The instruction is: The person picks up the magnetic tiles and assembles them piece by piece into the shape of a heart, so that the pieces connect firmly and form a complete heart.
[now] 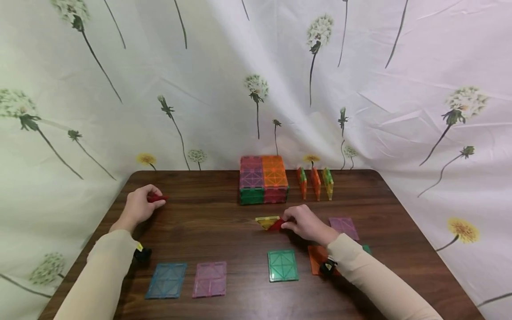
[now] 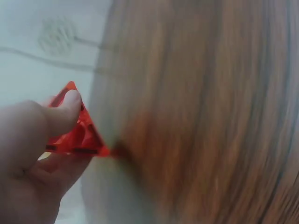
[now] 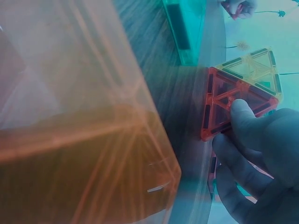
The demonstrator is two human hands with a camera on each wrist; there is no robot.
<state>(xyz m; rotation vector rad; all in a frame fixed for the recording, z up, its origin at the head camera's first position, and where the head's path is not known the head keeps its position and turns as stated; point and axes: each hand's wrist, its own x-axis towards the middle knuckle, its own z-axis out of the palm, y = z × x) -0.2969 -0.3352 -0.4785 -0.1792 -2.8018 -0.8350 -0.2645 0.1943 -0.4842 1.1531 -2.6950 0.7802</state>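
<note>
My left hand (image 1: pixel 138 206) is over the table's left side, pinching a translucent red triangular magnetic tile (image 2: pixel 85 133) between thumb and fingers. Right of centre, my right hand (image 1: pixel 307 223) pinches another red triangular magnetic tile (image 3: pixel 219 105) by its edge region. A yellow triangular tile (image 1: pixel 266 221) stands edge to edge with that red one, its point downward. In the right wrist view the yellow tile (image 3: pixel 254 65) lies along the red tile's far side, and the thumb presses on the red face. The right hand's lower fingers curl beneath the tile.
A block of tiles with a purple and orange top (image 1: pixel 252 172) stands at the back. Beside it, three upright tiles (image 1: pixel 316 184) stand in a row. Blue (image 1: pixel 166 280), pink (image 1: pixel 210 279), green (image 1: pixel 282 266), orange (image 1: pixel 316 257) and purple (image 1: pixel 345 228) square tiles lie flat.
</note>
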